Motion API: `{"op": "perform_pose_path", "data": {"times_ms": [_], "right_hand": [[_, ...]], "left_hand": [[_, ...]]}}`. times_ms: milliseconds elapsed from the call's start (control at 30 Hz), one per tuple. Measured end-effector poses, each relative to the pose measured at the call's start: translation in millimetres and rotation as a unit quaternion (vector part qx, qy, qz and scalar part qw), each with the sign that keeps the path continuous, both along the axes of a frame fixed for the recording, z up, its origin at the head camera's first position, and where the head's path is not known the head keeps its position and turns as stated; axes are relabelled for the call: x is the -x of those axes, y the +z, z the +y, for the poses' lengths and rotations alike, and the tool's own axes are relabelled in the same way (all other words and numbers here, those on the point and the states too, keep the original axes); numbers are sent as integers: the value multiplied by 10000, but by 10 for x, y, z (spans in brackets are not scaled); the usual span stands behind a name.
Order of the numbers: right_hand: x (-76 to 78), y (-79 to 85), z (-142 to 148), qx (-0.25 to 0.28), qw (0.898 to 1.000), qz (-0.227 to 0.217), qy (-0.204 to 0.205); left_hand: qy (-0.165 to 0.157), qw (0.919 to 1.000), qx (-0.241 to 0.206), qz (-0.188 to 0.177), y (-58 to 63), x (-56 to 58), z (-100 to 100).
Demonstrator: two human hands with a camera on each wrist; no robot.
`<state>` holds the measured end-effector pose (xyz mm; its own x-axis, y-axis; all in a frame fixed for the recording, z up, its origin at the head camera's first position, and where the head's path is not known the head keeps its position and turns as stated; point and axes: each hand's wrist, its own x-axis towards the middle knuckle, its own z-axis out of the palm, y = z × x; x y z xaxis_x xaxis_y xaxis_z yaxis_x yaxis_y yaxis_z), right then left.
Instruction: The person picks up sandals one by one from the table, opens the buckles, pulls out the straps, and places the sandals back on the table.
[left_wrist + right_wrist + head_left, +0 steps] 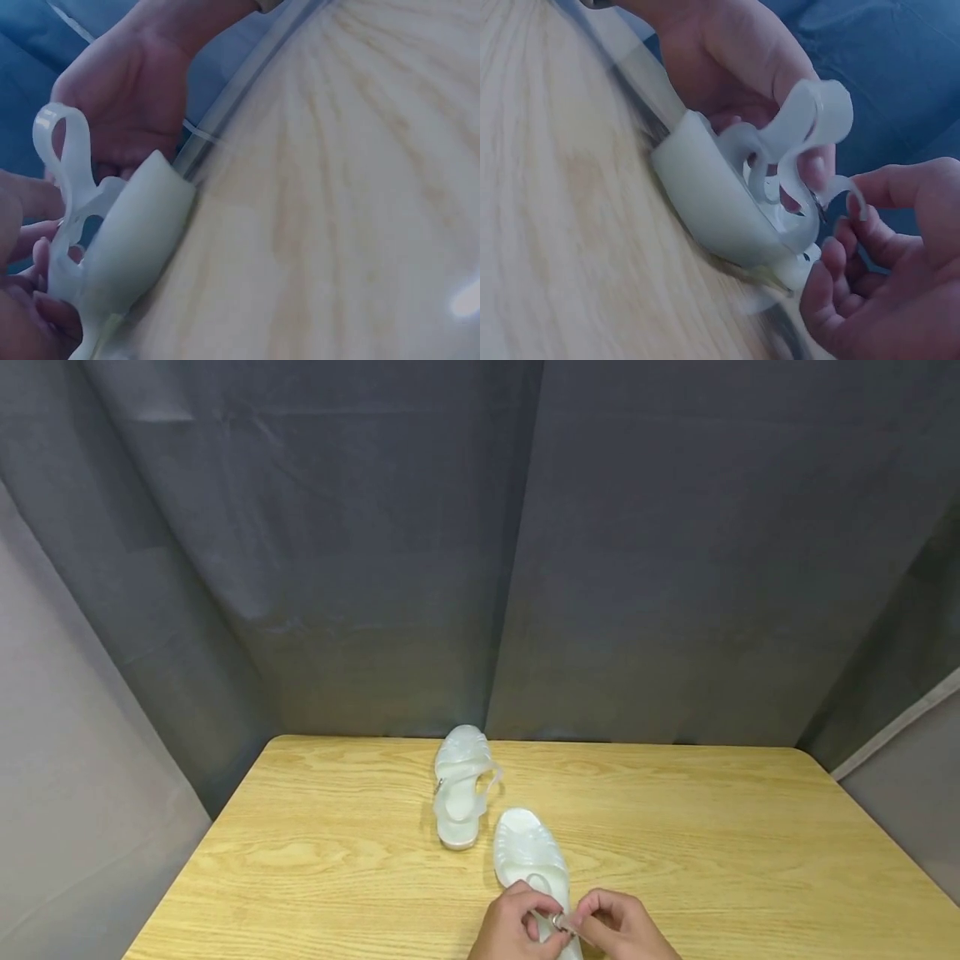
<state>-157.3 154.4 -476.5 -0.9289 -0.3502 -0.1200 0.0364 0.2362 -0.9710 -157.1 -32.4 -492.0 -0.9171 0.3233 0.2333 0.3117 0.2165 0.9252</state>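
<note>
A whitish translucent jelly sandal (528, 852) lies on the table with its toe pointing away and its heel end between my hands. My left hand (517, 927) pinches the small metal buckle (557, 921) at the sandal's side. Close to the right of it, my right hand (626, 927) pinches the thin free end of the strap (859, 201) between thumb and fingertip. A loop of the strap (825, 112) stands up over the heel in both wrist views. The fingers partly cover the buckle.
A matching sandal (459, 777) lies farther back and to the left on the wooden table (322, 860), its strap standing loose to one side. Dark grey curtains (375, 552) hang behind the table, with lighter panels (67, 777) at the sides.
</note>
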Motion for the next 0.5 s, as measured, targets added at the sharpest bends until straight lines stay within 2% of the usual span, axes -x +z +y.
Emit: {"op": "perform_pose_path", "data": {"times_ms": [133, 233, 333, 500], "right_hand": [[-3, -8, 34, 40, 9993, -337, 133], [-9, -19, 55, 92, 9987, -448, 231], [-7, -38, 72, 123, 9983, -479, 322], [9, -62, 88, 189, 9975, -552, 411]], "left_hand": [[-315, 9992, -166, -162, -6, 12, -52], [-467, 9986, -237, -3, -20, 22, -76], [-538, 9980, -318, 88, -28, 29, -83], [-617, 9967, -530, -51, -19, 27, -84]]}}
